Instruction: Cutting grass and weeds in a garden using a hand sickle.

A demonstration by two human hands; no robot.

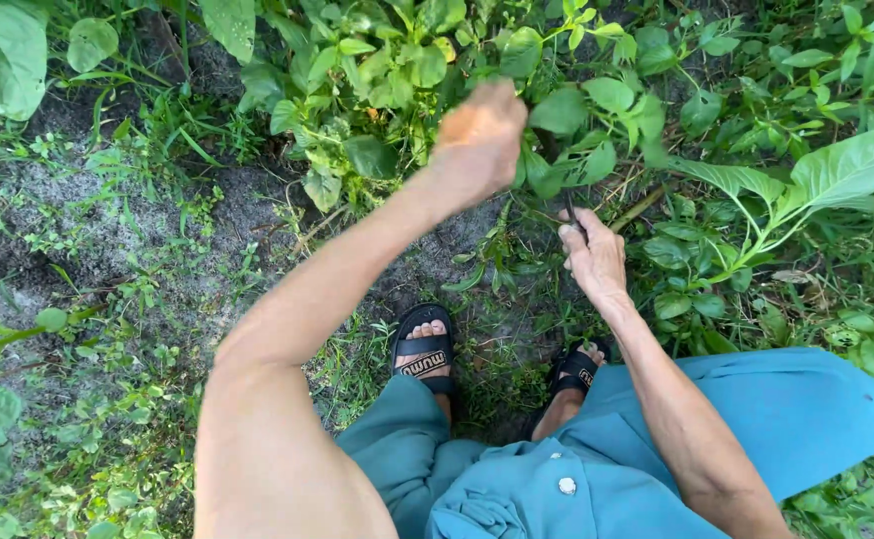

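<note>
left hand (479, 145) grips leafy plant (387, 60) | right hand (592, 255) holds dark tool (572, 212) below

Two hands (479, 148), two sandals (425, 351).

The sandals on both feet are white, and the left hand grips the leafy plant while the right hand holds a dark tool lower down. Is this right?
Not quite: the head view shows the sandals are black, not white. The rest stands: the left hand grips the plant, and the right hand holds a dark tool lower down.
</note>
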